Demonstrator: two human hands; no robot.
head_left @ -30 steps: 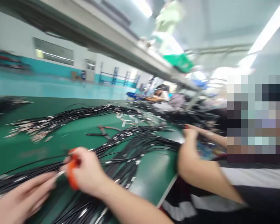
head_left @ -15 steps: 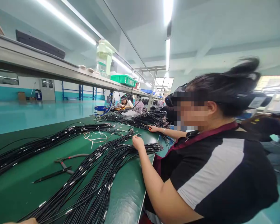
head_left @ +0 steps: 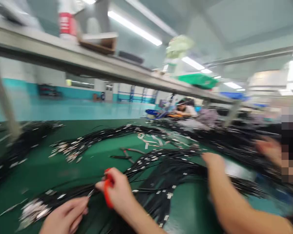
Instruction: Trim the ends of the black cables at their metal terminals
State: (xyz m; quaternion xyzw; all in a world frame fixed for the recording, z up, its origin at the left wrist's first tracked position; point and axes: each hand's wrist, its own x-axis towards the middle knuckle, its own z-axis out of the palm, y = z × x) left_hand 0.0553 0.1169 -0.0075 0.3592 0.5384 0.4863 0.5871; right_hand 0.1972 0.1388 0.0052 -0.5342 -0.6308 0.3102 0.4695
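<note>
My right hand (head_left: 120, 191) is closed around a pair of scissors with red handles (head_left: 108, 191), near the front of the green table. A short metal blade points left from it, towards my left hand (head_left: 67, 213). The fingers of my left hand are pinched together at a black cable, though blur hides the exact grip. Just behind both hands runs a bundle of black cables (head_left: 72, 191) with white labels. Its pale ends (head_left: 35, 208) lie left of my left hand. A wider bundle of labelled black cables (head_left: 158, 182) spreads to the right of my right hand.
A co-worker's hand (head_left: 213, 164) reaches over the cables on the right; another hand (head_left: 268, 149) is behind it. Grey-handled pliers (head_left: 134, 150) and a dark pen-like tool (head_left: 120, 157) lie mid-table. A raised shelf (head_left: 127, 66) crosses above the green table (head_left: 97, 169).
The view has swung left and down, bringing both my hands and the red-handled scissors into sight. Before, only part of one hand showed at the lower left edge. The co-worker now sits farther right.
</note>
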